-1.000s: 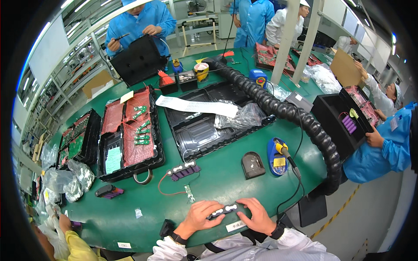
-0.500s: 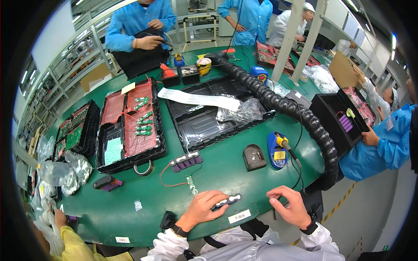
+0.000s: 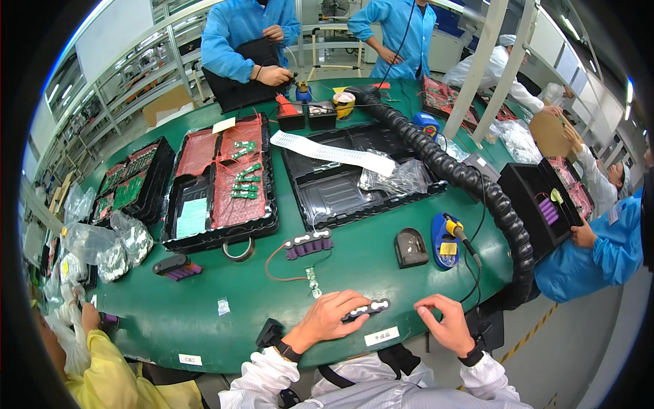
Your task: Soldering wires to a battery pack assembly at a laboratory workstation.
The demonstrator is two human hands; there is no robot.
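At the near edge of the green table (image 3: pixel 259 307) my left hand (image 3: pixel 332 315) lies over a dark battery pack with white end caps (image 3: pixel 368 310), fingers closed on its left part. My right hand (image 3: pixel 443 322) hovers just right of it, fingers curled and apart, holding nothing. A purple battery pack with red and black wires (image 3: pixel 308 243) lies a little beyond my left hand, with a small circuit board (image 3: pixel 313 281) at the wire's end.
A blue soldering iron stand (image 3: pixel 446 233) and a dark tip-cleaner box (image 3: pixel 411 247) sit to the right. A black ribbed extraction hose (image 3: pixel 477 184) arcs across the right side. Black trays (image 3: pixel 221 184) (image 3: pixel 354 177) hold red sheets and green boards. Other people in blue coats work around the table.
My right hand came off the battery pack and moved right, then drew back in beside it. My left hand stays on the pack. The view shifted slightly.
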